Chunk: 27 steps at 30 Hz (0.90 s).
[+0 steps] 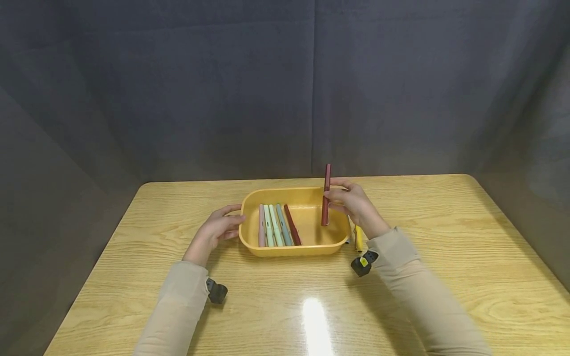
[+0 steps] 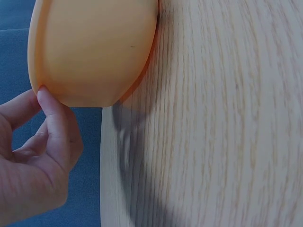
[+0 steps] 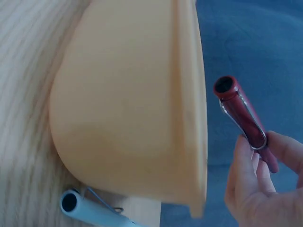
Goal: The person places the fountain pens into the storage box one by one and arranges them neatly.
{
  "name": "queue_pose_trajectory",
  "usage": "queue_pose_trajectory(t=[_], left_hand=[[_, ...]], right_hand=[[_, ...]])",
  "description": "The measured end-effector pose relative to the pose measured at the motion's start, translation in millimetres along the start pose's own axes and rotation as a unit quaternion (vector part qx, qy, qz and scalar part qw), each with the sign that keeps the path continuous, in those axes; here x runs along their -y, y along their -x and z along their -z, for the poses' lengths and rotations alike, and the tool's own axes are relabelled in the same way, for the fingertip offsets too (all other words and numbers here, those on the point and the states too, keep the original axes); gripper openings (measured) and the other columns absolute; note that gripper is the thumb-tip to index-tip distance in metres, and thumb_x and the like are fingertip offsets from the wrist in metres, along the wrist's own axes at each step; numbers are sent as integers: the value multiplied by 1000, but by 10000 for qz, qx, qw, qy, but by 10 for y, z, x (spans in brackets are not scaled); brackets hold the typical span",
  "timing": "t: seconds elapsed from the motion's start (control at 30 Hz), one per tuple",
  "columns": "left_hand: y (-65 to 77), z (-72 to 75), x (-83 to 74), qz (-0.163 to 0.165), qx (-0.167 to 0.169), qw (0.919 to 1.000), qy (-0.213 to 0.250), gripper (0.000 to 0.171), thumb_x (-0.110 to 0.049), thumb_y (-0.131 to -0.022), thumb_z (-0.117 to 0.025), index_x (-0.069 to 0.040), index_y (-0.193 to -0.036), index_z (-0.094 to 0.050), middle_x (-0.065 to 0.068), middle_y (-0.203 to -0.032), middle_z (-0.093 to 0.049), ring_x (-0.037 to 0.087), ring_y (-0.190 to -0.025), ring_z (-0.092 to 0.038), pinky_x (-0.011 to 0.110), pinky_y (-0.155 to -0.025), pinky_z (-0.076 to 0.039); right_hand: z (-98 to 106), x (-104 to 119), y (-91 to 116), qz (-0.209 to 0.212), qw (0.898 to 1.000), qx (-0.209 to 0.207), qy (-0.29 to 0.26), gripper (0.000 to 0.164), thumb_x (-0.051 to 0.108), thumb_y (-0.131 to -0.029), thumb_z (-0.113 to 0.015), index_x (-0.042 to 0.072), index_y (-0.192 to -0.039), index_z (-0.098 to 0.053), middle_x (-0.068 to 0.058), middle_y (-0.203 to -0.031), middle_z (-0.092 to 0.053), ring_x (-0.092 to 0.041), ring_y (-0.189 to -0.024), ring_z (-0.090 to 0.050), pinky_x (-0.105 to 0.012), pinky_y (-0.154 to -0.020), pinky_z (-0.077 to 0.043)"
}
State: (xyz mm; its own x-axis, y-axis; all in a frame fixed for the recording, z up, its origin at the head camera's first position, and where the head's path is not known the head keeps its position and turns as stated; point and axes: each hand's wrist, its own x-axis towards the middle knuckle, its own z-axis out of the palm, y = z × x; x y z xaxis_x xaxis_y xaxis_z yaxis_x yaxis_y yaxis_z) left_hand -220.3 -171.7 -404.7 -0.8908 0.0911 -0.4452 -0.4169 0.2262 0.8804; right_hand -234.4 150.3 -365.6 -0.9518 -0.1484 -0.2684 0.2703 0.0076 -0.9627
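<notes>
A yellow plastic basket [image 1: 289,251] sits on the table, with several pens inside side by side: a pink one [image 1: 261,225], two pale green ones [image 1: 272,225], a blue-grey one [image 1: 283,224] and a dark red one [image 1: 292,225]. My left hand [image 1: 220,225] pinches the basket's left rim; the left wrist view shows fingertips at the rim [image 2: 34,61]. Over the basket's right end, my right hand [image 1: 354,202] holds another dark red pen [image 1: 326,198] nearly upright between thumb and fingers. Its wire clip and round hollow end show in the right wrist view, where the pen [image 3: 244,113] points up-left.
Just right of the basket, a yellow pen [image 1: 358,239] lies on the wooden table [image 1: 249,316]. Beside it, partly hidden by the basket, is a light blue pen [image 3: 94,211]. A dark grey curtain [image 1: 222,99] hangs behind the table's far edge.
</notes>
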Motion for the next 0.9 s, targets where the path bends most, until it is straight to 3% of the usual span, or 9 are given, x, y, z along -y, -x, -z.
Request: queue_pose_trajectory(t=[0.3, 0.5, 0.77, 0.9], left_hand=[[0, -3, 7, -22, 30, 10000, 46, 54, -16, -97, -56, -10, -147, -36, 21, -140, -48, 5, -86, -62, 12, -67, -53], [0, 3, 6, 13, -1, 10000, -6, 55, -17, -97, -56, -11, -147, -36, 20, -141, -49, 7, -90, -62, 13, -68, -53], [1, 5, -1, 0, 24, 10000, 12, 55, -17, -97, -56, -11, -147, -35, 20, -141, -48, 6, -90, -63, 13, -68, -54], [9, 11, -10, -5, 35, 10000, 42, 55, -16, -97, -56, -11, -147, -35, 21, -141, -48, 7, -90, -62, 13, -69, -54]], right_hand=[[-167, -125, -79, -98, 9993, 60, 357, 48, 1, -94, -54, -4, -138, -38, 1, -92, -57, -3, -77, -60, -20, -78, -56], [-237, -185, -104, -100, 9975, 109, 694, 48, 1, -93, -56, -5, -137, -40, -1, -95, -58, -3, -77, -61, -32, -91, -56], [-279, -286, -161, -297, 9971, 116, 689, 46, 1, -93, -56, -5, -136, -40, -3, -97, -58, -6, -80, -60, -34, -92, -55], [-308, -322, -187, -355, 9970, 137, 675, 46, 1, -93, -55, -6, -136, -39, -4, -97, -57, -6, -78, -61, -28, -86, -57]])
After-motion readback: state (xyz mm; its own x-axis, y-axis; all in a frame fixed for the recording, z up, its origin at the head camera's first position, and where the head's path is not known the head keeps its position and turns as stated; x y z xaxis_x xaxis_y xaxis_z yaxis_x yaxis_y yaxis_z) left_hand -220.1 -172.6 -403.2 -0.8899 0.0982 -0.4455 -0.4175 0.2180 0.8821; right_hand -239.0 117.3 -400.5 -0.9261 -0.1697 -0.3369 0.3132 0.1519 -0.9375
